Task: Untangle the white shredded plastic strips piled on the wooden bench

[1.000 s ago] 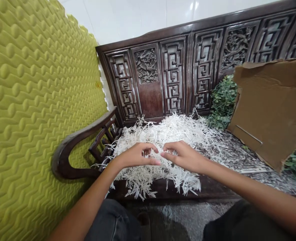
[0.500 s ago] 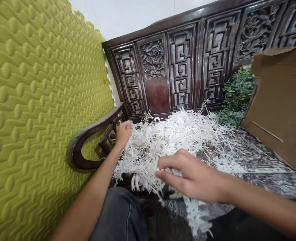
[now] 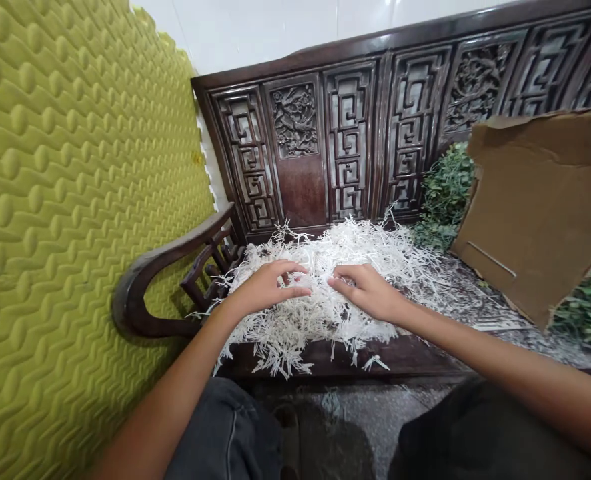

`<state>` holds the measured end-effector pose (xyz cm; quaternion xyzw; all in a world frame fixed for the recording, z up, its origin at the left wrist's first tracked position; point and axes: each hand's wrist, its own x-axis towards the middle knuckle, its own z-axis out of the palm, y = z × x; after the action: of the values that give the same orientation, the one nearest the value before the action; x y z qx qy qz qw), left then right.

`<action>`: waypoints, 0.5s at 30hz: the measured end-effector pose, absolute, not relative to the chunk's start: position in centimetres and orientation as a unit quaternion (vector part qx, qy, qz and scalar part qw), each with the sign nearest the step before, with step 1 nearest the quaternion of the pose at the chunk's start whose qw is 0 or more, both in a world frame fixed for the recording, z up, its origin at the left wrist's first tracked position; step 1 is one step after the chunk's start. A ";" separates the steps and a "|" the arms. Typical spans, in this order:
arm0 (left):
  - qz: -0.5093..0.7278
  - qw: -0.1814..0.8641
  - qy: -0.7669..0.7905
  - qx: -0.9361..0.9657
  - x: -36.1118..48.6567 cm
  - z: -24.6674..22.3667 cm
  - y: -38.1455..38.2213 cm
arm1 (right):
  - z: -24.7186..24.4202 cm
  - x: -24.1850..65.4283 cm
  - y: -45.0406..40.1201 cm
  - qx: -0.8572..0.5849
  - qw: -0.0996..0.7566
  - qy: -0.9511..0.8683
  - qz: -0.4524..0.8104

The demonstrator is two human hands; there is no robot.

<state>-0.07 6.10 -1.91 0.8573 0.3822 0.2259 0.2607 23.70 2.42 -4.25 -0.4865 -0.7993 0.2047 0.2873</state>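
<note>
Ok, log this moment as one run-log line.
left hand: on shredded white paper | right hand: on same shreds | shreds: on dark carved wooden bench

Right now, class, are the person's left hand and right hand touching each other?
Apart: the head view shows the left hand and right hand with a plain gap between their fingertips, white paper shreds showing through it.

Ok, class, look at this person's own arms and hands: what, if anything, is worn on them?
Nothing shows. The bare, ungloved left hand and bare, ungloved right hand have no visible rings, and the bare left forearm and bare right forearm show no sleeves, watch or bracelet.
</note>
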 end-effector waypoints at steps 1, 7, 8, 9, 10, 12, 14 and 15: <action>0.229 0.252 0.374 0.863 -0.1 -1.8 6.2 | -4.2 23.8 2.4 -0.491 0.287 -0.797 0.204; 0.309 0.309 0.413 0.798 -0.7 -3.0 8.2 | -3.0 22.5 0.4 -0.477 0.297 -0.795 0.231; 0.315 0.332 0.422 0.782 -0.5 -3.4 8.5 | -2.7 22.0 0.0 -0.474 0.292 -0.796 0.237; 0.320 0.353 0.427 0.768 -0.2 -3.7 8.8 | -2.4 21.5 -0.3 -0.474 0.285 -0.798 0.238; 0.327 0.366 0.432 0.757 0.3 -4.0 9.1 | -2.1 21.1 -0.5 -0.475 0.278 -0.801 0.236; 0.352 0.367 0.446 0.737 1.3 -4.4 9.7 | -1.7 20.5 -0.6 -0.480 0.281 -0.801 0.222; 0.394 0.341 0.478 0.707 1.9 -4.4 10.4 | -1.2 20.3 -0.7 -0.486 0.304 -0.791 0.211; 0.416 0.325 0.497 0.689 2.0 -4.3 10.9 | -1.0 20.3 -1.0 -0.485 0.309 -0.788 0.220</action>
<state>1.95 10.91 -4.28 0.6890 0.4968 0.4159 0.3249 20.29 -0.97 -1.02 -0.4851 -0.7880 0.2195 0.3091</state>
